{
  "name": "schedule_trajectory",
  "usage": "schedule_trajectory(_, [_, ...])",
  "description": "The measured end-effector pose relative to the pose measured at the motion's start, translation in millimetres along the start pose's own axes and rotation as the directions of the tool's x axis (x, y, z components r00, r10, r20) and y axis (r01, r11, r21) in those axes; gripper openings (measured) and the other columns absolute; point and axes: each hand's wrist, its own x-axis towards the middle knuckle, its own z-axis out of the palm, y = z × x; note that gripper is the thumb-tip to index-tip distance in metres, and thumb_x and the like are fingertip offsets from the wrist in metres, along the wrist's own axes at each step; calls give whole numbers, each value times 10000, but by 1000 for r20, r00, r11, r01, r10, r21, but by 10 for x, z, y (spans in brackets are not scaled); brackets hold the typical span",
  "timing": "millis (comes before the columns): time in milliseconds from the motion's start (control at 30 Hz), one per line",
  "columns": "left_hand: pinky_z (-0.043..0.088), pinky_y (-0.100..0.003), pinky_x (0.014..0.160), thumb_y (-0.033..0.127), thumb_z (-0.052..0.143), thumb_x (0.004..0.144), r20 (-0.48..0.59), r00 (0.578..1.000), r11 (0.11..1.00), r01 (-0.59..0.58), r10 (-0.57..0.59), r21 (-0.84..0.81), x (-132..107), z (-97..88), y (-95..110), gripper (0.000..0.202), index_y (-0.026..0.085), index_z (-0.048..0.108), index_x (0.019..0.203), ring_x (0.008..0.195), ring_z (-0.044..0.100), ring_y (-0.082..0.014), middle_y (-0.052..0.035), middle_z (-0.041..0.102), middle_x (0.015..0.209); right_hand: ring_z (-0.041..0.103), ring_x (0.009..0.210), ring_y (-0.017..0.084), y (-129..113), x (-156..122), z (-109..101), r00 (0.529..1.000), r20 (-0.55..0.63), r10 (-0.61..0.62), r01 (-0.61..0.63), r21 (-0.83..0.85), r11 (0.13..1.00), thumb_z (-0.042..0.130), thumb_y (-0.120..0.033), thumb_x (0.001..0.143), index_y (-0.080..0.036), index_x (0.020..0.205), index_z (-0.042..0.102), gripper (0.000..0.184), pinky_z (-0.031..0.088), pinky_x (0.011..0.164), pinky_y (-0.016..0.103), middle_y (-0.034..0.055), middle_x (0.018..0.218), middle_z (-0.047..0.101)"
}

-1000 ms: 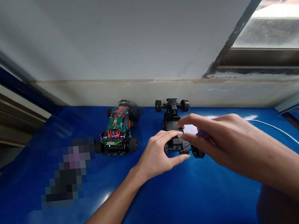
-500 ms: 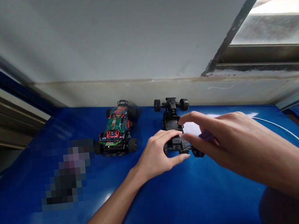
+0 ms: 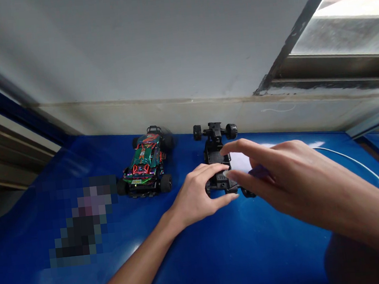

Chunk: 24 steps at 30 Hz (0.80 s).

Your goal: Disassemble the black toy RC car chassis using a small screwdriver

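An upturned black toy car chassis (image 3: 217, 158) with chunky wheels lies on the blue table, mid-view. My left hand (image 3: 199, 190) is wrapped round its near end, fingers over the underside and thumb along the near edge. Over the right side of the chassis is my right hand (image 3: 280, 168), its index finger and thumb tips at the middle compartment. A purple handle-like thing (image 3: 260, 172) shows within that hand's curled grip; most of it is hidden. To the left stands a shiny green and red toy car (image 3: 145, 161) on its wheels.
The blue table (image 3: 202, 262) runs up to a grey wall (image 3: 165, 40). A blurred-out dark object (image 3: 80, 230) lies at left. White paper (image 3: 240, 161) sits beside the chassis, and a white cable (image 3: 357, 160) curves at right. A window (image 3: 350, 30) is at upper right.
The whole view has shifted slightly. Both hands stay at the chassis, with no clear change in their hold.
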Motion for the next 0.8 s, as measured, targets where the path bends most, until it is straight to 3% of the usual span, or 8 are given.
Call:
schedule_trajectory(67, [571, -440, 1082, 365, 891, 836, 0, 1000, 1000, 6, -6, 6, -1, -1, -2, 554, 235, 678, 1331, 1224, 704, -272, -68, 757, 1330, 575, 468, 137, 17, -2, 1, 1000, 15, -5, 6, -17, 1000, 488, -361, 1088, -333, 1426, 536, 342, 272, 497, 275, -77, 615, 637])
schedule_trajectory(233, [579, -440, 1071, 338, 889, 825, 1, 1000, 1000, 20, -20, -1, 6, -4, 2, 546, 231, 680, 1318, 1195, 713, -271, -73, 760, 1303, 601, 535, 127, 41, -21, -20, 1000, -20, -24, 25, 28, 999, 569, -227, 990, -354, 1490, 463, 527, 315, 513, 257, -57, 765, 693])
schedule_trajectory(300, [573, -436, 1081, 329, 883, 831, 1, 1000, 1000, 15, -15, -2, 5, -3, 0, 538, 233, 679, 1320, 1210, 707, -268, -71, 757, 1314, 622, 572, 134, 30, -24, -30, 999, -20, -30, 31, 56, 998, 594, -239, 972, -325, 1385, 519, 429, 318, 513, 260, -43, 805, 705])
schedule_trajectory(400, [571, -427, 1080, 324, 879, 839, 0, 1000, 1000, 2, -2, -6, -2, -1, -5, 540, 231, 673, 1330, 1221, 704, -264, -69, 757, 1320, 582, 510, 128, 8, -17, -37, 1000, -3, -24, 24, 56, 998, 569, -363, 1038, -304, 1169, 578, 144, 264, 484, 280, -65, 691, 654])
schedule_trajectory(500, [577, -418, 1067, 341, 881, 842, 2, 1000, 1000, 0, 0, -2, -8, 0, -6, 548, 229, 671, 1336, 1206, 709, -259, -66, 761, 1308, 585, 496, 129, 3, -7, -39, 999, 37, -8, 7, 33, 999, 479, -459, 1100, -317, 1204, 588, 207, 257, 489, 289, -70, 669, 649])
schedule_trajectory(667, [566, -405, 1082, 330, 889, 831, 2, 1000, 1000, 4, -4, 6, -4, -5, 0, 554, 219, 673, 1329, 1219, 700, -251, -62, 757, 1311, 599, 536, 130, 18, -18, -39, 1000, 10, -27, 26, 45, 999, 517, -236, 1032, -318, 1283, 554, 267, 300, 509, 273, -64, 725, 667])
schedule_trajectory(800, [562, -401, 1086, 317, 881, 833, 6, 1000, 1000, 2, -2, 2, -1, -11, 6, 553, 213, 673, 1334, 1226, 698, -248, -63, 756, 1313, 652, 647, 139, 3, -11, -49, 999, -16, -45, 46, 85, 995, 582, -225, 981, -302, 1224, 593, 256, 341, 544, 270, -28, 868, 724])
